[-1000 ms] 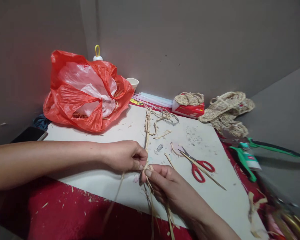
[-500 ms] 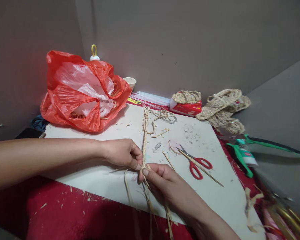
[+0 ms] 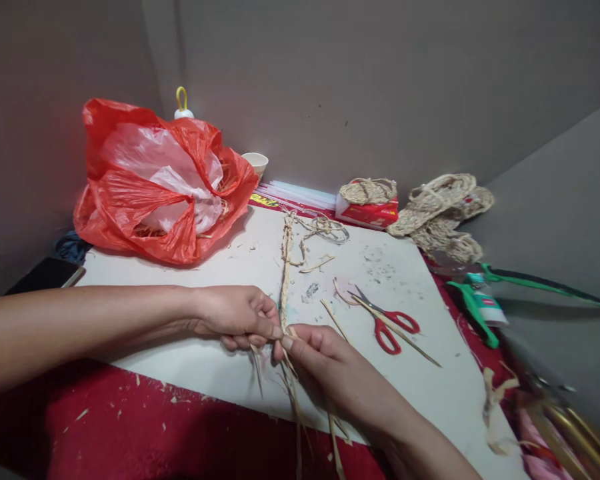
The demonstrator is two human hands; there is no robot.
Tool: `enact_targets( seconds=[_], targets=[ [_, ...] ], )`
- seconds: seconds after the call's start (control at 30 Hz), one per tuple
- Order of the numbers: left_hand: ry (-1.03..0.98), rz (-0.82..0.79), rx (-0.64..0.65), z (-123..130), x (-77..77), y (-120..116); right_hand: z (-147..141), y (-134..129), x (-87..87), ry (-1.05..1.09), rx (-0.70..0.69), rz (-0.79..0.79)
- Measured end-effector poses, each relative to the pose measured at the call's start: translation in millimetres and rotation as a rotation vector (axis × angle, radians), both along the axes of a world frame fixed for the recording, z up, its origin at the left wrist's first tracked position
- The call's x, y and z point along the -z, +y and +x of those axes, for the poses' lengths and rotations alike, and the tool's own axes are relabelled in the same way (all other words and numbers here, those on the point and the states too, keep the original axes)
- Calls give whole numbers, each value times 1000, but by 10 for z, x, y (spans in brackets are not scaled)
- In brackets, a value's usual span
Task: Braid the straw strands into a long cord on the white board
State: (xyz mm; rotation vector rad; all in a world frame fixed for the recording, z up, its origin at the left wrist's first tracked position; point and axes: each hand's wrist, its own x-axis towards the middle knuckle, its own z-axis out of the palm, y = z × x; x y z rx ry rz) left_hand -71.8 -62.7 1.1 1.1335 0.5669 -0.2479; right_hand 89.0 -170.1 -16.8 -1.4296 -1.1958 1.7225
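Observation:
A pale straw braid (image 3: 285, 280) runs from the back of the white board (image 3: 190, 383) down to my fingertips. My left hand (image 3: 243, 315) pinches its near end from the left. Thumb and fingers of my right hand (image 3: 320, 353) close on the same end from the right, with the two hands touching. Loose straw strands (image 3: 294, 400) hang below the pinch, over the board's front edge. Red-handled scissors (image 3: 384, 320) lie open to the right of my right hand, a long straw strip across them.
At the back left sits a red plastic bag (image 3: 167, 193) with straw inside. A paper cup (image 3: 256, 162), a red box (image 3: 367, 212) with coiled braid (image 3: 367, 191) on top, and a heap of braided straw (image 3: 440, 210) line the back. A phone (image 3: 47, 275) lies left; a green-handled tool (image 3: 475, 313) right.
My left fingers have shifted at the braid's end, with the lower fingers now showing beneath the thumb. My right hand keeps its pinch. The whole view has shifted slightly.

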Motion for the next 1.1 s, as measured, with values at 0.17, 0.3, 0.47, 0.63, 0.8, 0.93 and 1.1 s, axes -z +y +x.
enact_targets(
  seconds=[0.17,0.3,0.47,0.63,0.8,0.93,1.1],
  targets=[
    [-14,84,-95,6,39,-59,-23,6,-38,-96,-24,64],
    [12,82,-168,41,44,-111,-30,2,-95,-147,-50,67],
    [-26,3,-244,54,58,-128,-10,15,-194,-178,-37,118],
    [-43,14,-255,59,73,-134,31,18,-108,-112,26,28],
    [-69,99,-274,75,60,-162,55,-14,-12,67,67,-72],
    [-73,135,-279,81,46,-181,44,-36,-31,67,165,-28],
    [-60,153,-277,79,58,-189,-10,-68,-66,-387,192,199]
  ],
)
